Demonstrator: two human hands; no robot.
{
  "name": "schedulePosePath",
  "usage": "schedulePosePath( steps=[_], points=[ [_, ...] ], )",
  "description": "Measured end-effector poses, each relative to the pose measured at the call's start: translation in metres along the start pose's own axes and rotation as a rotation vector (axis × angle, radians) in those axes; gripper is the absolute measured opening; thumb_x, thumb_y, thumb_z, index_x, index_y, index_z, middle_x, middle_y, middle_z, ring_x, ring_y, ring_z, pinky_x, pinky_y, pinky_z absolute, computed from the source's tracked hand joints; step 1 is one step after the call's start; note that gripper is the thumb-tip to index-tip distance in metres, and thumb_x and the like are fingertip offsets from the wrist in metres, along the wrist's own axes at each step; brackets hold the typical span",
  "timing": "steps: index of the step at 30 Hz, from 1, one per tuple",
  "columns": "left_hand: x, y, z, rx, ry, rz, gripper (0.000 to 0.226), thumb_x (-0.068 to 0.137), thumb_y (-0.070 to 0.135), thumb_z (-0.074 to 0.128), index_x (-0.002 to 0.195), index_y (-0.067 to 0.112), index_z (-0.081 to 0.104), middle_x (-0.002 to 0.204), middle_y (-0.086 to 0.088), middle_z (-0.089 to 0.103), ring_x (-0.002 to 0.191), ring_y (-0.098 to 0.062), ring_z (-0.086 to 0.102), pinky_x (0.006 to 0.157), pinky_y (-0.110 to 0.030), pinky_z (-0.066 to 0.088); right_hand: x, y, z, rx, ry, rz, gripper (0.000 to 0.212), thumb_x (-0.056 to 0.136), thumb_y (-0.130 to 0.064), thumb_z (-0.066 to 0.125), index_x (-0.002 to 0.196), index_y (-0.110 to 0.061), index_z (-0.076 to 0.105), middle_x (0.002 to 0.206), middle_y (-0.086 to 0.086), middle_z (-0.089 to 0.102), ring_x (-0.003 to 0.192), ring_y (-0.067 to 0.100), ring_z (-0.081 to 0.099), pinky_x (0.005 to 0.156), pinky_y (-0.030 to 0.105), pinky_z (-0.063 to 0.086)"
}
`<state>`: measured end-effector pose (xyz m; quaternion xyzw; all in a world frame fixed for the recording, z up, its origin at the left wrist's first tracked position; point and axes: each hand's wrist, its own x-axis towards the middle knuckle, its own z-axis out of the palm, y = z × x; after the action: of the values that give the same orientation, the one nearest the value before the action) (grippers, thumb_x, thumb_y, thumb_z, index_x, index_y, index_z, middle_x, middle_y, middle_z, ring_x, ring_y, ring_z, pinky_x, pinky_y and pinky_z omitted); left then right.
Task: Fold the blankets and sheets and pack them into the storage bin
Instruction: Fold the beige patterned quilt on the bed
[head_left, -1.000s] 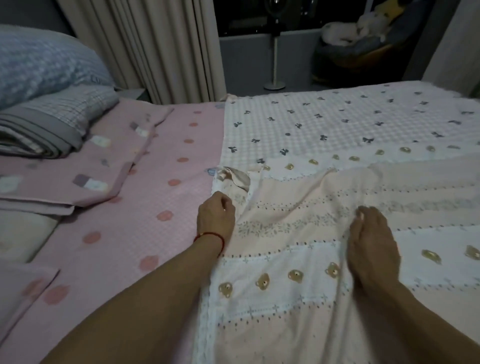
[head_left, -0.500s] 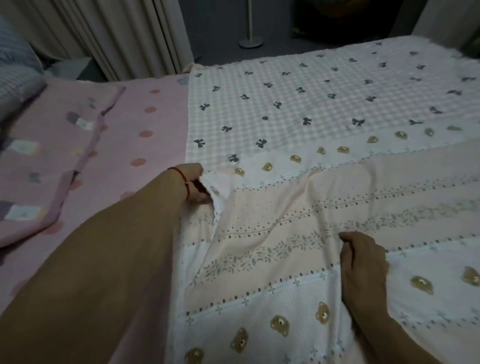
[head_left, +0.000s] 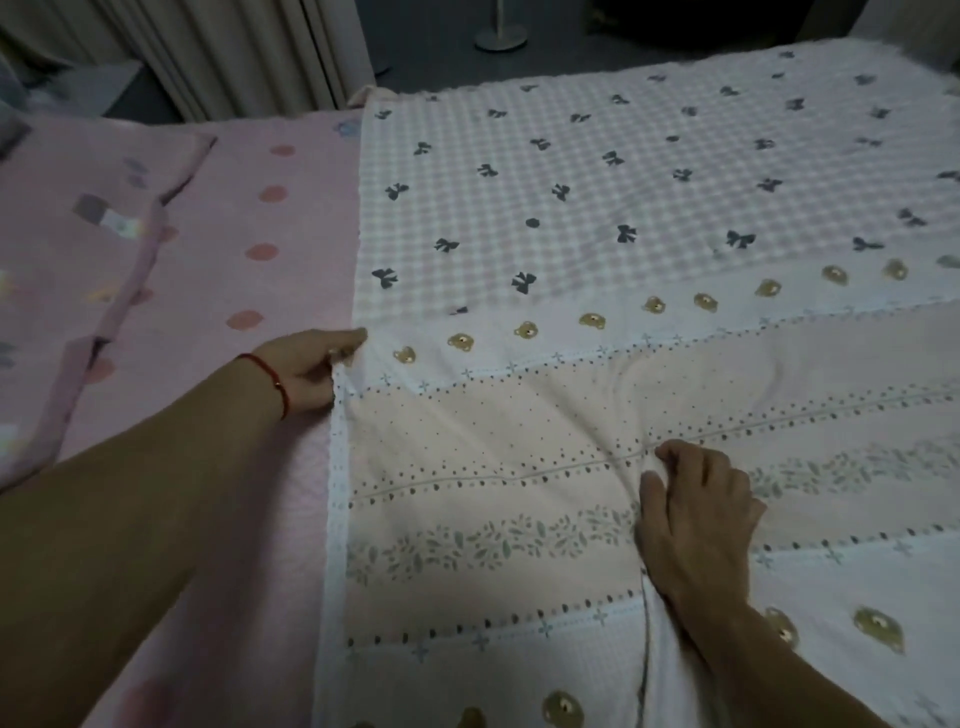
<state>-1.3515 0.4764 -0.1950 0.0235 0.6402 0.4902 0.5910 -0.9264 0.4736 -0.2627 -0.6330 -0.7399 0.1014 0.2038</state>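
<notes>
A peach and white sheet (head_left: 493, 467) printed with little bears, dotted lines and a band of leaves lies spread over the near right part of the bed. Its far edge rests on a checked blanket (head_left: 649, 171) scattered with dark bows, which covers the far right of the bed up to its edge. The left hand (head_left: 306, 371) sits at the sheet's far left corner, fingers curled round the white hem, pinching the corner just where it meets the checked blanket and the pink spotted bedcover (head_left: 260, 270). A red string bracelet (head_left: 270, 382) circles that wrist. The right hand (head_left: 696, 509) lies on the middle of the sheet, fingers bent and bunching a small ridge of cloth between thumb and fingertips; creases run out from that spot toward the far side and back along the forearm. To the left, on the pink bedcover, lies a folded pink blanket (head_left: 78, 270) with pale and grey patches, its border running diagonally. Beyond the bed hang pale curtains (head_left: 249, 52), and the round base of a floor stand (head_left: 501, 39) sits on the dark floor. No storage bin is in view
</notes>
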Motion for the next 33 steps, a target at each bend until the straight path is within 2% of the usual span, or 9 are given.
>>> schedulePosePath(
  steps=[2,5,7,9,11,15,24,29,33],
  points=[
    [0.005,0.0,-0.009,0.032,0.061,0.051,0.044,0.097,0.007,0.062,0.138,-0.003,0.049,0.13,-0.014,0.064,0.115,-0.028,0.065,0.089,-0.043,0.056,0.0,-0.003,-0.003,-0.018,-0.04,0.025,0.042,0.092,-0.046,0.033,0.117,-0.019,0.053,0.114,0.008,0.052,0.102,0.029,0.043,0.087,0.048,0.036],
    [0.016,0.011,-0.027,0.077,0.186,0.152,0.044,0.096,0.011,0.064,0.137,0.001,0.054,0.133,-0.014,0.062,0.117,-0.027,0.062,0.096,-0.043,0.051,0.016,-0.026,-0.018,-0.051,-0.095,0.067,0.041,0.089,-0.05,0.029,0.11,-0.021,0.049,0.111,0.007,0.051,0.102,0.028,0.043,0.089,0.047,0.033],
    [0.026,0.004,-0.031,0.17,0.28,0.179,0.053,0.087,0.019,0.076,0.135,0.005,0.058,0.132,-0.014,0.063,0.113,-0.029,0.064,0.098,-0.045,0.052,0.037,-0.043,-0.017,-0.041,-0.122,-0.002,0.043,0.094,-0.051,0.027,0.123,-0.027,0.046,0.126,0.006,0.049,0.119,0.028,0.042,0.102,0.05,0.03],
    [0.032,-0.017,-0.026,0.254,0.449,0.269,0.062,0.078,0.032,0.085,0.129,0.008,0.061,0.126,-0.011,0.065,0.107,-0.027,0.065,0.1,-0.043,0.052,0.051,-0.054,-0.001,-0.125,-0.239,-0.096,0.06,0.101,-0.057,0.02,0.157,-0.038,0.014,0.167,0.006,0.012,0.154,0.029,0.006,0.121,0.061,-0.001],
    [0.036,-0.039,-0.017,0.419,0.594,0.423,0.056,0.082,0.047,0.078,0.124,0.014,0.062,0.12,-0.001,0.063,0.106,-0.02,0.06,0.098,-0.032,0.048,0.052,-0.051,0.02,-0.236,-0.297,-0.107,0.069,0.1,-0.064,0.014,0.158,-0.04,-0.015,0.168,0.005,-0.021,0.153,0.028,-0.024,0.117,0.064,-0.019],
    [0.043,-0.048,-0.011,0.633,0.6,0.583,0.048,0.089,0.051,0.067,0.12,0.016,0.059,0.117,-0.001,0.062,0.107,-0.022,0.058,0.091,-0.032,0.045,0.049,-0.048,0.023,-0.296,-0.35,-0.097,0.072,0.098,-0.066,0.01,0.158,-0.039,-0.018,0.167,0.007,-0.023,0.153,0.03,-0.025,0.117,0.067,-0.013],
    [0.073,-0.041,-0.018,0.621,0.569,0.695,0.038,0.087,0.046,0.071,0.105,0.014,0.061,0.094,-0.002,0.061,0.082,-0.016,0.055,0.073,-0.024,0.046,0.161,-0.083,0.037,-0.354,-0.569,-0.23,0.078,0.09,-0.081,-0.002,0.156,-0.044,-0.017,0.166,0.002,-0.028,0.151,0.036,-0.028,0.113,0.073,-0.014],
    [0.076,-0.036,-0.018,0.574,0.546,0.691,0.038,0.082,0.051,0.073,0.099,0.02,0.06,0.092,0.003,0.063,0.081,-0.011,0.059,0.067,-0.016,0.048,0.059,-0.093,-0.003,-0.28,-0.471,-0.282,0.073,0.096,-0.075,0.005,0.158,-0.041,-0.016,0.165,0.006,-0.028,0.15,0.04,-0.027,0.11,0.07,-0.022],
    [0.069,-0.032,-0.017,0.557,0.497,0.652,0.041,0.084,0.053,0.071,0.103,0.021,0.054,0.095,0.003,0.06,0.08,-0.011,0.058,0.058,-0.006,0.043,0.014,-0.075,0.03,-0.332,-0.446,-0.248,0.078,0.094,-0.078,0.005,0.157,-0.04,-0.02,0.165,0.007,-0.029,0.15,0.038,-0.028,0.112,0.075,-0.007]
  ],
)
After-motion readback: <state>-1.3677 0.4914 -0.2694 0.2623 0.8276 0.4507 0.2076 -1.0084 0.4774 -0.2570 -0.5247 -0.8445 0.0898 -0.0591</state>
